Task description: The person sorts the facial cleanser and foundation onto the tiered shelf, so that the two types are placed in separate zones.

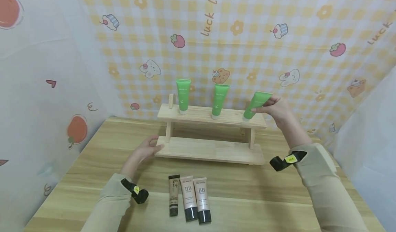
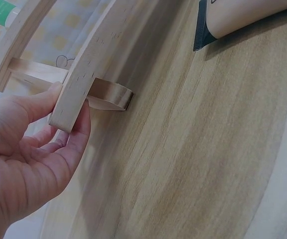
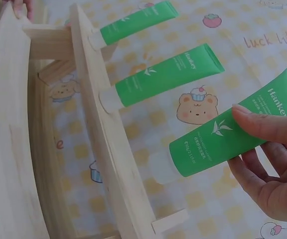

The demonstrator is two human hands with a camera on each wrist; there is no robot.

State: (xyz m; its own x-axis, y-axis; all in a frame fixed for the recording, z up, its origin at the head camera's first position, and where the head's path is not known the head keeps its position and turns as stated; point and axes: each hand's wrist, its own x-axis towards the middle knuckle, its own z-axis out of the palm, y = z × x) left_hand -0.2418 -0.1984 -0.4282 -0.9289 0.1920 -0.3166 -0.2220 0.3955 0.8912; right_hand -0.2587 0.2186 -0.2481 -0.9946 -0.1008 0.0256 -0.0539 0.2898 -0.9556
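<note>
My right hand (image 1: 276, 110) grips a green squeeze tube (image 3: 233, 132) with a white cap, thumb on its front and fingers behind. That tube leans to the right, cap down, over the right end of the top shelf of a two-tier wooden rack (image 1: 210, 149). Two matching green tubes stand upright on their caps on that shelf, one toward the left (image 1: 183, 96) and one in the middle (image 1: 220, 101). Down at the rack's left, my left hand (image 2: 39, 149) pinches the end of the lower shelf between thumb and fingers.
Three cosmetic tubes lie in front of the rack: a brown one (image 1: 174, 195) at left and two pale pink BB cream tubes (image 1: 188, 196) with black caps. The wooden table (image 1: 247, 197) meets a patterned cloth (image 1: 198, 46) behind the rack.
</note>
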